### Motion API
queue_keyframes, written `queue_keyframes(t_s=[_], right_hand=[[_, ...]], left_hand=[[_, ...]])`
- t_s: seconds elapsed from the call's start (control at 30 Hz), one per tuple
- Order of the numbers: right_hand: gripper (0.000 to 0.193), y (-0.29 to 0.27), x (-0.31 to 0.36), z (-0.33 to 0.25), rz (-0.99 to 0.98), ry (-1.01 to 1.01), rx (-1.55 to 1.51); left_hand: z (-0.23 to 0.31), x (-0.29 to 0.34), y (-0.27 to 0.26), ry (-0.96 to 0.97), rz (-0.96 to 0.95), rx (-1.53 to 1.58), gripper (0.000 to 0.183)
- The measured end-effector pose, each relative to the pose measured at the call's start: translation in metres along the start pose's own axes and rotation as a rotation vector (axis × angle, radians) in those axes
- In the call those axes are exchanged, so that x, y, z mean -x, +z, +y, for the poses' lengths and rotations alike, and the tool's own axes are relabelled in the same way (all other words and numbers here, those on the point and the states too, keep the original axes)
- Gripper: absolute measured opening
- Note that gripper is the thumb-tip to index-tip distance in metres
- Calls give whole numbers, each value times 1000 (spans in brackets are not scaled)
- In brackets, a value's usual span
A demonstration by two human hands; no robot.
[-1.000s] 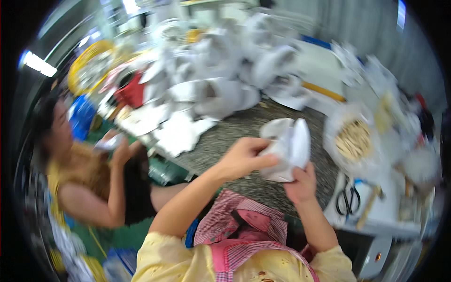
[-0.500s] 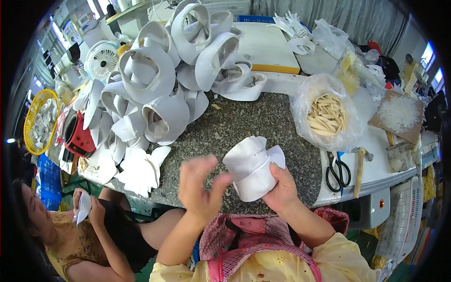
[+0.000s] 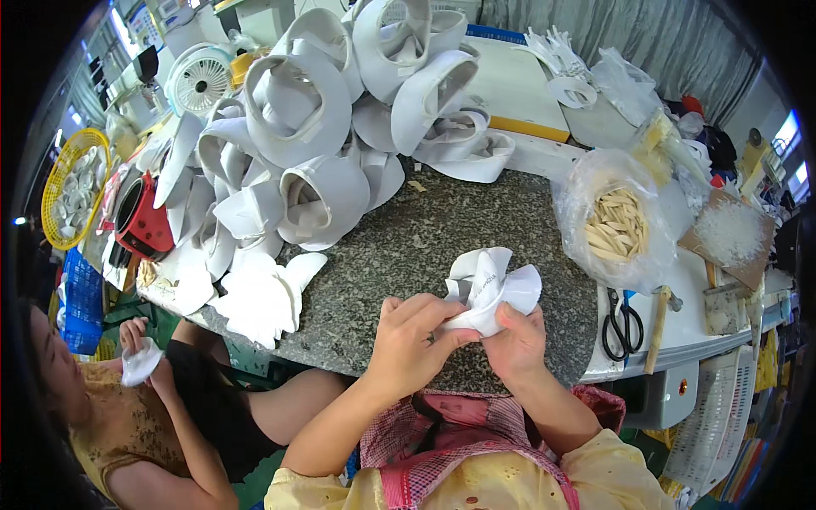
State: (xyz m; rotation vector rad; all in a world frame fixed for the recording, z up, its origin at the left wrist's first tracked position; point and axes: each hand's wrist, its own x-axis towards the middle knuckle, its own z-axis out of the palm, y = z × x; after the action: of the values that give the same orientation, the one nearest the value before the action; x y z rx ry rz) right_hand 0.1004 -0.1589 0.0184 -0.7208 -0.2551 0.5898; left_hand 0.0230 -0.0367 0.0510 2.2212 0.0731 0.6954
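Both hands hold a small white cap-shaped piece with a curved band and a flared brim, just above the near part of the dark stone slab. My left hand is closed, pinching the piece's near-left edge between thumb and fingers. Around its near-right side my right hand is closed, with the thumb pressed on top. Dark print shows faintly on the piece. Its underside is hidden by my fingers. Left of my hands lies a stack of flat white cut pieces.
A large heap of white ring-shaped pieces fills the slab's far left. Right of the stone slab stand a plastic bag of pale strips, black scissors and a hammer. At the left sits another person, holding a white piece.
My left hand, earlier apart with spread fingers, has moved right and gripped the piece's edge. The piece has been tilted and turned. The whole view has shifted somewhat.
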Motion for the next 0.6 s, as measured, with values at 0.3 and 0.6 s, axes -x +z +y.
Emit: queue_keyframes(t_s=[0.3, 0.6], right_hand=[[48, -11, -22, 11, -20, 356, -388], [46, -64, -10, 12, 66, 30, 166]], left_hand=[[-27, -13, -15, -121, -356, 313, 18], [-19, 20, 27, 128, 81, 64, 20]])
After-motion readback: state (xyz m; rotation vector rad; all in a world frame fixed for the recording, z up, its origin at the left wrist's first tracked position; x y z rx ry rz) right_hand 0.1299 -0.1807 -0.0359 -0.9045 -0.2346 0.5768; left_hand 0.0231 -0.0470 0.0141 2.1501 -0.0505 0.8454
